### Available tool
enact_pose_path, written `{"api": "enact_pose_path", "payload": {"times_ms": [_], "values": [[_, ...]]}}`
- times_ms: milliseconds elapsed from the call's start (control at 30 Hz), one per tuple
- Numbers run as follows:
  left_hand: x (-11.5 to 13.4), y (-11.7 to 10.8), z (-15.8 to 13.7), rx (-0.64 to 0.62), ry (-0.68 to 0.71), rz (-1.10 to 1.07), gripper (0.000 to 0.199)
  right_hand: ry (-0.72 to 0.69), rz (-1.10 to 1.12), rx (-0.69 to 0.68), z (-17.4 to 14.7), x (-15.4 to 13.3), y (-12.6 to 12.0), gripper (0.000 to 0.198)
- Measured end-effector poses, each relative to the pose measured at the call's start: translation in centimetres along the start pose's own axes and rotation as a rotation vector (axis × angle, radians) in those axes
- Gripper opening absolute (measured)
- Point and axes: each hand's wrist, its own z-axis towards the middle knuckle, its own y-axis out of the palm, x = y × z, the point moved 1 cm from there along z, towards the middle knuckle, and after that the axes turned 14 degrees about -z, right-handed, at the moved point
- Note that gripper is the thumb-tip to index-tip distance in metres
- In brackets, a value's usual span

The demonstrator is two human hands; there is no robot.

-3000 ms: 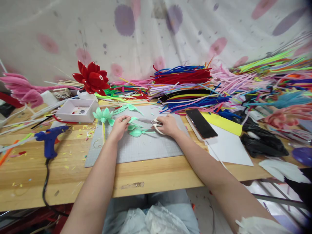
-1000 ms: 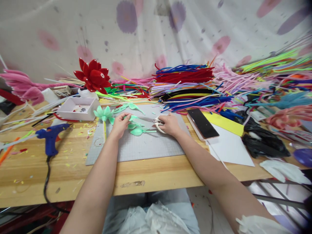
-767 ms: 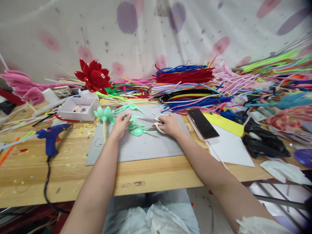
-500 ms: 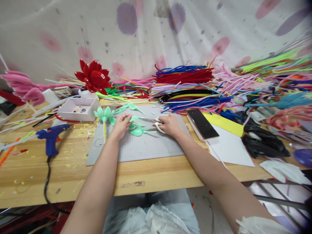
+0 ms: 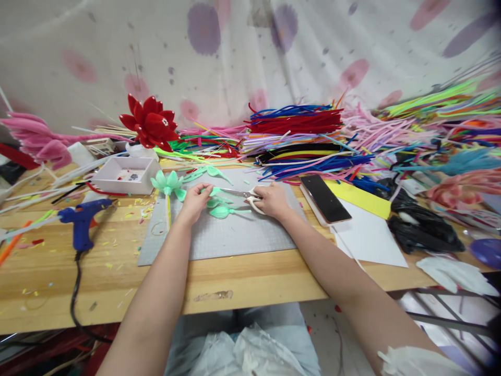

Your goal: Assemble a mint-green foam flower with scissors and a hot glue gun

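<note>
Over the grey cutting mat (image 5: 235,240), my left hand (image 5: 195,201) pinches a small mint-green fuzzy piece (image 5: 215,191) between thumb and fingers. My right hand (image 5: 273,200) grips the pale handles of a pair of scissors (image 5: 253,200), whose blades point left toward that piece. Whether the blades touch it I cannot tell. Mint-green leaves (image 5: 222,212) made of pipe cleaner lie on the mat just below and between the hands, and another leaf (image 5: 213,171) lies behind them. Left of my left hand is a mint-green flower (image 5: 168,183) with a yellowish stem.
A blue glue gun (image 5: 83,222) with a black cord lies at left, near a white tray (image 5: 125,187). A red flower (image 5: 151,124) stands behind. Bundles of pipe cleaners (image 5: 297,122) line the back. A phone (image 5: 325,197) and white paper (image 5: 368,235) lie at right.
Almost nothing differs. Both hands, the scissors and the green pieces keep nearly the same places, with only a very slight shift of the view.
</note>
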Motion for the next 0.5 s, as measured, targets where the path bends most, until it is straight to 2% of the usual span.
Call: {"api": "enact_pose_path", "payload": {"times_ms": [233,500], "values": [[-0.19,-0.09,0.13,-0.001,0.002,-0.011,0.038,-0.029,0.021,-0.017,0.13,0.03,0.58,0.036],[0.01,-0.09,-0.02,0.014,-0.003,-0.02,0.038,0.007,0.038,-0.034,0.06,0.08,0.3,0.036]]}}
